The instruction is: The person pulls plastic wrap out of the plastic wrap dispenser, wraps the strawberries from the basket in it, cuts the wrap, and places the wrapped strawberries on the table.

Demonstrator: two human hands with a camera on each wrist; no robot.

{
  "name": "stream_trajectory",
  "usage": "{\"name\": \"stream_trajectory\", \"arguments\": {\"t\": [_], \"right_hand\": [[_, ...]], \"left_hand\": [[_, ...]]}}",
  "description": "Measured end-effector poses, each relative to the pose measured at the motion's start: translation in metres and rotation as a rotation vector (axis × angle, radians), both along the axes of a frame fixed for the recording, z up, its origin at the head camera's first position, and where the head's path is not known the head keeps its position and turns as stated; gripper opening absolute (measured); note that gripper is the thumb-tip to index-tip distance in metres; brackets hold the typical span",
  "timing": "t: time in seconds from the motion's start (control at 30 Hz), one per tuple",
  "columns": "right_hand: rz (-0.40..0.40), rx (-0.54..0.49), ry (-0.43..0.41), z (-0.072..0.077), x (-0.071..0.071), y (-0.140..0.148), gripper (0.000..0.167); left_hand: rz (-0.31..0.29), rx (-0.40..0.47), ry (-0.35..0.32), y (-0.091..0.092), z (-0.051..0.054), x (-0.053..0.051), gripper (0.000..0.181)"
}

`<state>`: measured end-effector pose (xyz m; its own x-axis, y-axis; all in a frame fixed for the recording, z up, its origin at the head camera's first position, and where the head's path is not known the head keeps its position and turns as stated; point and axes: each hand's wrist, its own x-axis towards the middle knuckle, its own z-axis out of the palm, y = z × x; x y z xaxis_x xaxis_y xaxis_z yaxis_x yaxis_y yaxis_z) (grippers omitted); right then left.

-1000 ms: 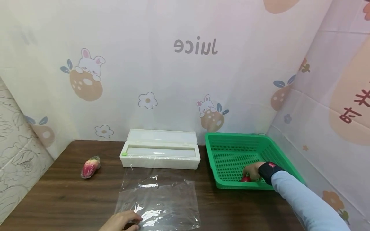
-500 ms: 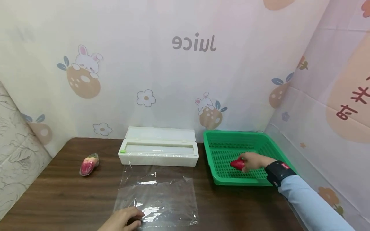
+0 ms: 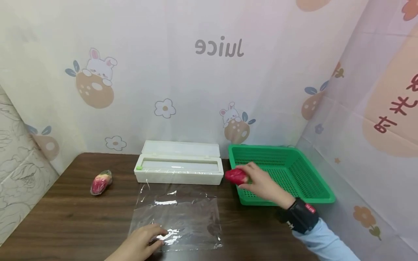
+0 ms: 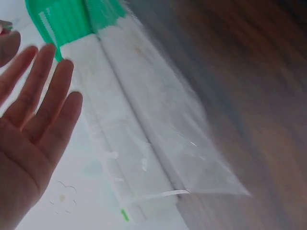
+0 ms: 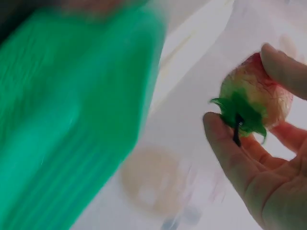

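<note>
In the head view my right hand holds a red strawberry over the left edge of the green basket. The right wrist view shows thumb and fingers around the strawberry, whose stem end has green leaves and a dark stalk. My left hand is at the near left part of a clear sheet of cling film, fingers extended; whether it touches the film I cannot tell. From the white cling film box, lid raised, the sheet runs toward me. No object is in the left palm.
The green plastic basket stands at the right, against the patterned curtain. On the left of the brown table lies another red and yellow fruit, wrapped in film. A small green tab sits on the box's left end.
My right hand has lifted the strawberry out of the basket's near part and carried it left and up to the rim. The left hand has shifted slightly right and up over the film.
</note>
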<state>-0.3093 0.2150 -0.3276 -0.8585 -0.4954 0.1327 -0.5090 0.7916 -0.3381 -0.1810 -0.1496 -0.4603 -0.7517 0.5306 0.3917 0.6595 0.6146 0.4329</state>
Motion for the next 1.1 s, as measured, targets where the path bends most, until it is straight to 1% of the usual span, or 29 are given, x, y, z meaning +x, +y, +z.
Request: {"name": "stream_trajectory", "arguments": {"t": [0.07,0.17,0.23,0.27,0.33,0.4,0.5,0.57,0.63,0.73,0.87,1.0,1.1], "right_hand": [[0.047,-0.016,0.009,-0.01,0.015,-0.017,0.058],[0.125,-0.009,0.025,-0.023,0.035,-0.038,0.058],[0.175,-0.002,0.021,-0.03,0.046,-0.051,0.058],[0.201,-0.005,0.018,-0.034,0.051,-0.057,0.057],[0.234,-0.004,-0.002,-0.039,0.059,-0.067,0.057],[0.26,-0.014,-0.036,-0.044,0.066,-0.077,0.056],[0.282,-0.033,-0.08,-0.048,0.074,-0.087,0.057],[0.292,-0.049,-0.09,-0.051,0.078,-0.092,0.057],[0.301,-0.063,-0.093,-0.054,0.082,-0.097,0.057],[0.308,-0.069,-0.089,-0.056,0.087,-0.102,0.056],[0.302,-0.065,-0.092,-0.059,0.092,-0.105,0.056],[0.298,-0.074,-0.114,-0.061,0.097,-0.107,0.056],[0.297,-0.094,-0.135,-0.063,0.099,-0.109,0.057]], "left_hand": [[0.066,0.002,0.024,0.008,0.005,0.001,0.018],[0.166,0.057,0.051,0.021,0.013,-0.001,0.026],[0.202,0.123,0.052,0.03,0.017,-0.003,0.033],[0.21,0.155,0.051,0.033,0.019,-0.004,0.037],[0.207,0.205,0.022,0.04,0.022,-0.005,0.044],[0.183,0.245,-0.03,0.044,0.025,-0.005,0.049],[0.139,0.277,-0.14,0.049,0.031,-0.003,0.052],[0.119,0.296,-0.213,0.051,0.034,-0.002,0.052],[0.11,0.31,-0.257,0.053,0.036,0.0,0.051],[0.125,0.31,-0.269,0.056,0.038,0.002,0.048],[0.134,0.313,-0.259,0.058,0.039,0.006,0.043],[0.117,0.355,-0.264,0.056,0.035,0.009,0.041],[0.101,0.382,-0.287,0.051,0.031,0.01,0.04]]}}
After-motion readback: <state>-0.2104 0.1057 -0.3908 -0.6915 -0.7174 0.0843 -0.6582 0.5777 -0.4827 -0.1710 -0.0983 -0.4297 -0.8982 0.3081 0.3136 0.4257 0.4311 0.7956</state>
